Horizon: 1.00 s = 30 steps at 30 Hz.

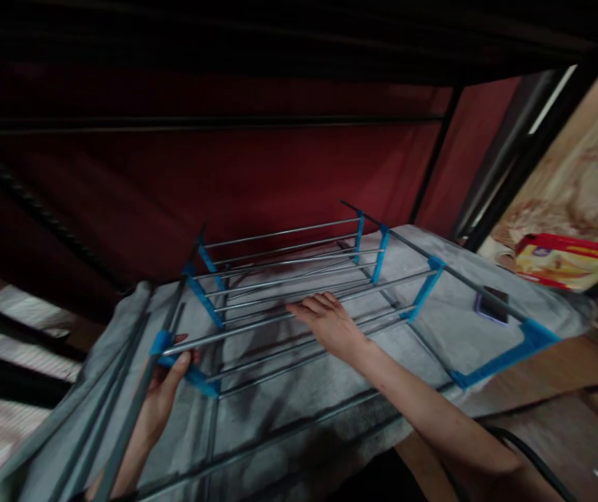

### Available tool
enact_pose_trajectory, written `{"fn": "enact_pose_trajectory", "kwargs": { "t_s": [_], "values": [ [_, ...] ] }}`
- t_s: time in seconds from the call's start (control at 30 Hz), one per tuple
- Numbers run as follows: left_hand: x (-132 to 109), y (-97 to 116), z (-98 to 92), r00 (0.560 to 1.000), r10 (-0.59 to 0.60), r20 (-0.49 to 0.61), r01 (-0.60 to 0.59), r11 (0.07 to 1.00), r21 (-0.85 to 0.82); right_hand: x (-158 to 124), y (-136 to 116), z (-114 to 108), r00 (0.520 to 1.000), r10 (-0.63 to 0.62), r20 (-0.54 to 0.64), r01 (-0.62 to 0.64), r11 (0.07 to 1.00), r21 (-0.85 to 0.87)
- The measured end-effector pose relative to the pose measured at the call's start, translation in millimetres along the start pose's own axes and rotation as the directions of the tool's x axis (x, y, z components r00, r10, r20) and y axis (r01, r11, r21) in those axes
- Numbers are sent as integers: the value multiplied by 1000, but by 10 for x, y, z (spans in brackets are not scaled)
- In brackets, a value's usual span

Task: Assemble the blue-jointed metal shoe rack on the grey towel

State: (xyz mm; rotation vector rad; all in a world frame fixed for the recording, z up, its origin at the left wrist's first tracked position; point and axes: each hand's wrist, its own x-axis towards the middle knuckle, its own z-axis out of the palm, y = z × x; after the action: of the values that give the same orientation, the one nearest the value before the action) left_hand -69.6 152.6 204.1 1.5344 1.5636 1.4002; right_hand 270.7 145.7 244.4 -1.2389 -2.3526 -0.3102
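A rack frame of grey metal tubes with blue plastic connectors lies on a grey cloth. My left hand (165,390) is closed around the blue connector (194,375) at the rack's left side, its thumb beside a tube end. On the long metal tube (246,326) running right from there, my right hand (330,326) is closed over the middle, with its fingers pointing left. Farther right, the same tube meets another blue connector (425,289). The undersides of both hands are hidden.
Several loose tubes (105,404) lie at the left on the grey cloth (361,362). A phone (493,305) rests at the right beneath a side tube. Beyond are a red and yellow package (565,259) and dark metal bars (435,157) before a red panel (278,174).
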Motion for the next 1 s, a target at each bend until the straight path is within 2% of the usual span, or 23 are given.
{"fn": "enact_pose_trajectory", "kwargs": {
  "t_s": [0.1,0.2,0.5,0.63,1.0],
  "values": [
    [-45,123,51,1000,-24,6,25,997,-72,-23,33,56,1000,-6,-15,6,1000,17],
    [-66,152,68,1000,-2,19,4,996,-86,-32,65,104,999,-32,-20,32,999,27],
    [-70,-61,44,999,-13,39,21,977,-213,-64,66,150,999,-52,-16,52,999,-12],
    [-86,-42,65,1000,-17,13,19,982,-185,-61,91,190,998,-52,-19,52,999,-15],
    [-191,273,90,997,-58,-58,61,997,44,-42,112,177,997,-59,-40,59,998,-9]
  ]
}}
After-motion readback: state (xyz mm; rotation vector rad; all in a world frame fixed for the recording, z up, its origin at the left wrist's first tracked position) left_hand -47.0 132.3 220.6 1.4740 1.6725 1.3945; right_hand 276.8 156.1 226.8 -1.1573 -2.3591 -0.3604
